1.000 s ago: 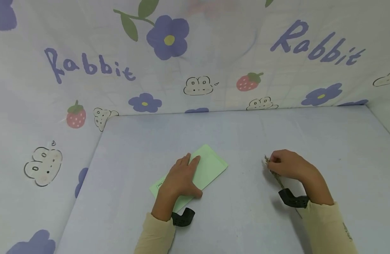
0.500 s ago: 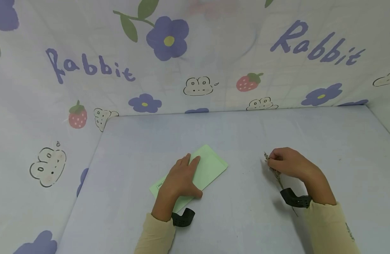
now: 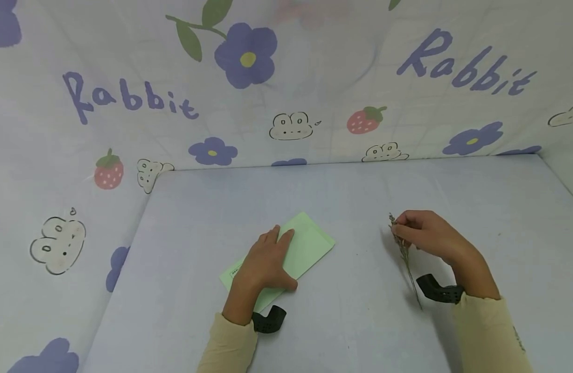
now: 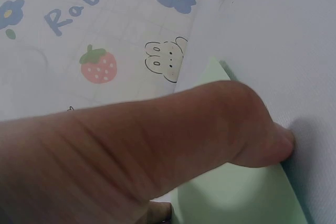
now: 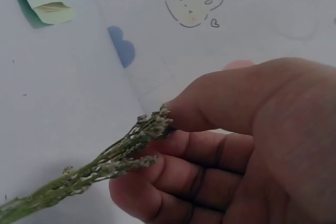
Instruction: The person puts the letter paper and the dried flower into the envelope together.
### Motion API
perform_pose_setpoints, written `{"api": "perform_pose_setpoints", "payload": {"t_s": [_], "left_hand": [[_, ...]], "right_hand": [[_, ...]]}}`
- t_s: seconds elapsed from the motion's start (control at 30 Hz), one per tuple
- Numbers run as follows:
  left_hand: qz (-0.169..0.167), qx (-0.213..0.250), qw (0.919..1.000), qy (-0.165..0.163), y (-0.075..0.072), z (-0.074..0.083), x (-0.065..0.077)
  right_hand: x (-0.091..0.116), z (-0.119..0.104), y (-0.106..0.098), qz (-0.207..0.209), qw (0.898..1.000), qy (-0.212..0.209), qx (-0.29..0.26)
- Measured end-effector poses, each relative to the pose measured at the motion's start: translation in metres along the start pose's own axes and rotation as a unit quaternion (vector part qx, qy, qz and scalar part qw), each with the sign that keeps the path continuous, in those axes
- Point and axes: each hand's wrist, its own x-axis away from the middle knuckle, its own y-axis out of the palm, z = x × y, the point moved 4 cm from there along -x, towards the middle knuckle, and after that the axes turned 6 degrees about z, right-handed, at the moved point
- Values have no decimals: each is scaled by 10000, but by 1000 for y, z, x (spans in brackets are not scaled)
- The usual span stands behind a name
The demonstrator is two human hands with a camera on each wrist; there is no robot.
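Observation:
A pale green paper envelope (image 3: pixel 310 241) lies at a slant on the white table, with small dark printing near its lower left corner. My left hand (image 3: pixel 263 264) rests on it with fingers spread, and the thumb reaches past its near edge. To the right, my right hand (image 3: pixel 431 233) pinches a thin dried flower sprig (image 3: pixel 404 254) by its flower end, the stem trailing toward the table's front. In the right wrist view, thumb and fingers meet at the tip of the greenish sprig (image 5: pixel 105 163). The envelope's end (image 5: pixel 52 11) gapes slightly there.
A white cloth printed with purple flowers, strawberries, rabbits and the word Rabbit hangs behind and left of the table (image 3: pixel 342 197). Black wrist cameras sit at the left cuff (image 3: pixel 270 319) and the right cuff (image 3: pixel 438 290). A few tiny dark specks dot the tabletop.
My right hand has moved slightly away from me with the sprig, and the stem has swung left, now clear of the wrist camera in the head view. The left hand and envelope stay put.

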Motion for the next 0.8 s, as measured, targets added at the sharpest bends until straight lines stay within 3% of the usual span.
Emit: {"api": "perform_pose_setpoints", "payload": {"t_s": [0.53,0.8], "left_hand": [[5,-37,10000,9,1,-1,0],[9,-92,10000,23,2,-2,0]], "right_hand": [[-5,7,2,471,9959,126,-761],[-12,13,4,783,9840,205,-1588]]}}
